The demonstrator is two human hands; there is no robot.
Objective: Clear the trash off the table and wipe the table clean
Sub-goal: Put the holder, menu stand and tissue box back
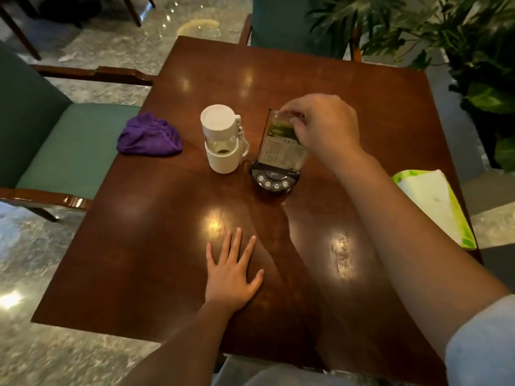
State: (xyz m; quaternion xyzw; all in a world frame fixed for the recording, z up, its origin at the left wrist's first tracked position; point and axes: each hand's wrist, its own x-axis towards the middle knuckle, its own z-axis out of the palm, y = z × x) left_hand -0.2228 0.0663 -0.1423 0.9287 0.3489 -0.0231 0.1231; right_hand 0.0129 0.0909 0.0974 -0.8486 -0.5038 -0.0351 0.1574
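Right hand (323, 123) pinches the top edge of the clear acrylic menu card (281, 143) standing in its black button base (274, 179). Left hand (231, 274) lies flat, fingers spread, on the polished brown wooden table (139, 260). Crumpled purple cloth (149, 136) rests near the left edge.

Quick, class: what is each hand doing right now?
Left hand: open, flat on the table.
Right hand: closed on the top of the menu stand.

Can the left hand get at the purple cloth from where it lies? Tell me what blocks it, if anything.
Probably yes. The left hand lies flat and empty on the table, and the bare wood between it and the purple cloth at the far left edge holds nothing. The white bottle stands right of that path.
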